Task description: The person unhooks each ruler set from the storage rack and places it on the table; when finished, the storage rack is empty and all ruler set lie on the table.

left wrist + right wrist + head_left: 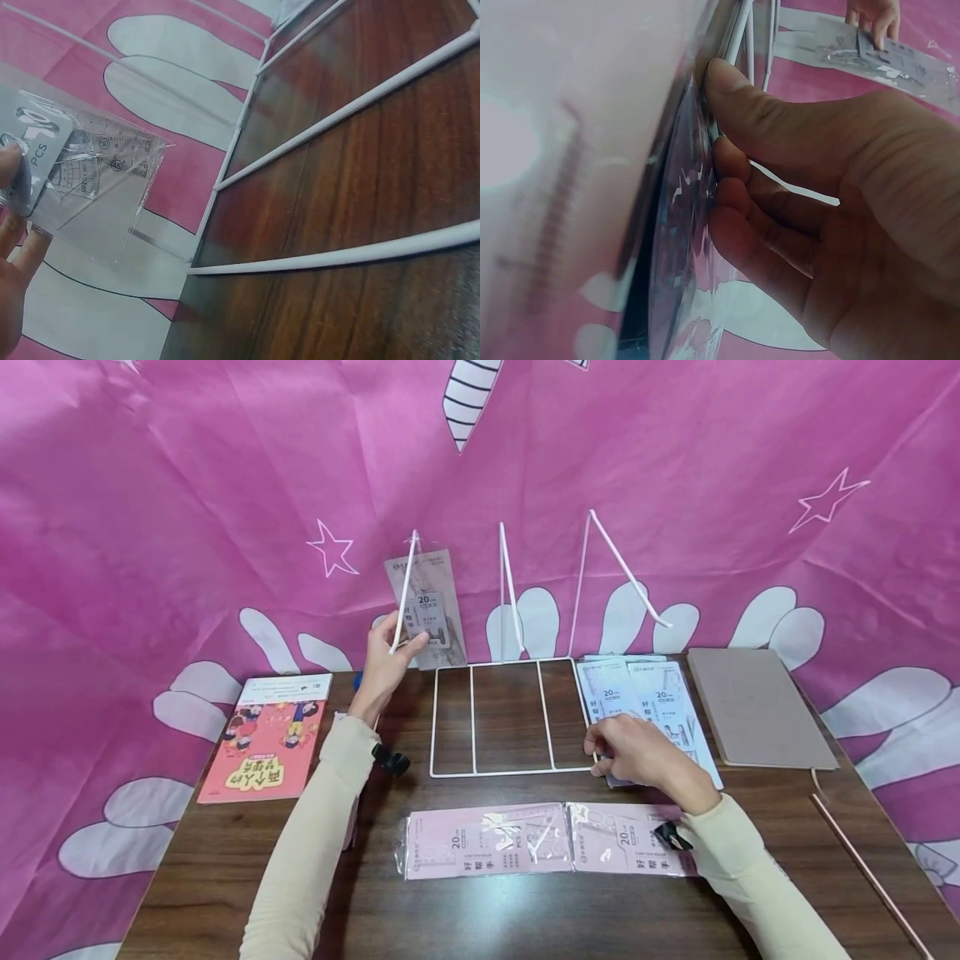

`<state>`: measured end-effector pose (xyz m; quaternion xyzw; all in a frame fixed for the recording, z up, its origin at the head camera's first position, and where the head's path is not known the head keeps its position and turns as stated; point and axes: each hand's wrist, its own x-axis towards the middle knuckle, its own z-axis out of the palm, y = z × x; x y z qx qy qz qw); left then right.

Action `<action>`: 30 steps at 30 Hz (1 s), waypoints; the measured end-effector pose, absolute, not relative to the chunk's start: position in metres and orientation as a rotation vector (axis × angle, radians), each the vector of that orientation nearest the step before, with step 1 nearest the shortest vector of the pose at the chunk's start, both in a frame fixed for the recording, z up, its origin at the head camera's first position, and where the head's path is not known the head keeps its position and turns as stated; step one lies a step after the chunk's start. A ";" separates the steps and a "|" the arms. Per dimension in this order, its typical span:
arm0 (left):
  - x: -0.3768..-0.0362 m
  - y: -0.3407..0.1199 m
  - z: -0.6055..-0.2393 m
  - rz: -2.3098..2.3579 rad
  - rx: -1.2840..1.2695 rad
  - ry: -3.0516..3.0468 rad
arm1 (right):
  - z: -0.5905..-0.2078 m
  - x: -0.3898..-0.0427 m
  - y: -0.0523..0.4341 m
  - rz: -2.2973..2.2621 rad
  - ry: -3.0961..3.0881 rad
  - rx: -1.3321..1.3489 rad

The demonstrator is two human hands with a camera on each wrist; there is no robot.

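My left hand [386,668] pinches a grey clear-bagged ruler set [427,606], thumb on its front and fingers behind. The packet is upright at the left prong of a white wire rack [512,772], its top overlapping the prong's upper end. In the left wrist view, clear rulers [120,146] show through the bag. With curled fingers, my right hand [637,752] grips the right side wire of the rack's base, beside bluish ruler sets [663,702]. In the right wrist view, thumb and fingertips meet at that edge, where the fingers partly hide the wire.
Two pink ruler sets [487,842] lie end to end in front of the rack. A red book [262,743] lies at the left, a grey-brown board [757,706] at the right. Nearby is a thin copper-coloured rod [862,864]. A pink printed cloth [225,485] hangs behind.
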<state>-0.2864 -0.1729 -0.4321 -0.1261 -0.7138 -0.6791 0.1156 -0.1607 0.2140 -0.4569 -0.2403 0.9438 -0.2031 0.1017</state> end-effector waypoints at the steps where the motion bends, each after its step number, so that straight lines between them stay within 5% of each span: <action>1: -0.284 -0.173 -0.432 -1.982 -0.367 -2.099 | -0.457 -0.161 0.214 -0.599 2.787 -0.706; 30: -0.207 -0.188 -0.423 -2.096 -0.493 -2.116 | -0.456 -0.162 0.213 -0.587 2.783 -0.707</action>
